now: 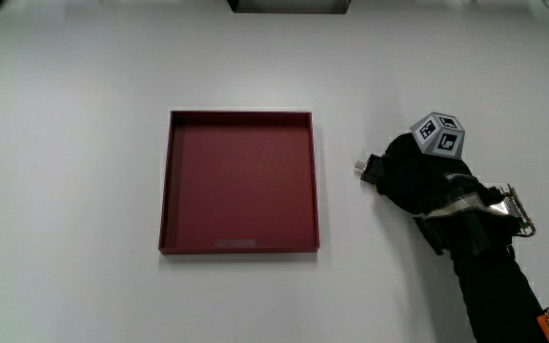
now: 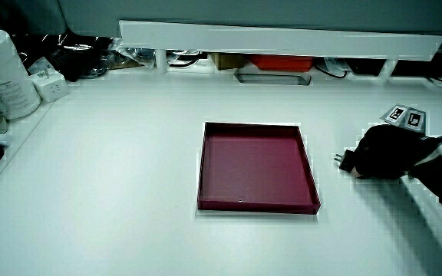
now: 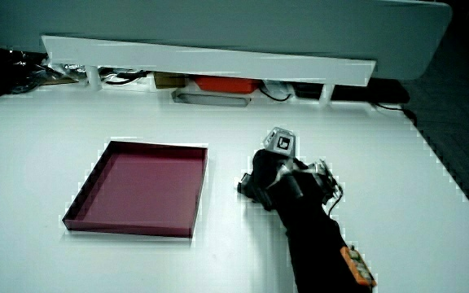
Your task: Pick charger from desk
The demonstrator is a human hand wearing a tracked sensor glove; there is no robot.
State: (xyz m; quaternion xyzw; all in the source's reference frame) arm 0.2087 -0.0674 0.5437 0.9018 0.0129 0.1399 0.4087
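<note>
No readable brand or text anywhere, just so you know. The only markings are the black-and-white patterns on the cube point(image 1: 439, 132) strapped to the back of your hand point(image 1: 416, 173), and those are codes, not words. There's a pale strip point(image 1: 235, 244) inside the red tray point(image 1: 240, 181) near its closer wall, but I can't make out any writing on it.

Your fingers are curled down around the charger point(image 1: 363, 171). It's mostly hidden under the glove, with only its plug end poking out toward the tray; in a side view you can see the prongs point(image 2: 338, 159). Hand and charger sit on the table point(image 1: 74, 171) just beside the tray, not touching it.

The table is plain white and matte. In both side views a low white partition point(image 2: 282, 37) runs along its edge, with cables and a red box point(image 2: 281, 60) tucked under it. A white canister point(image 2: 4, 73) and a small white adapter point(image 2: 51, 84) stand at one corner.
</note>
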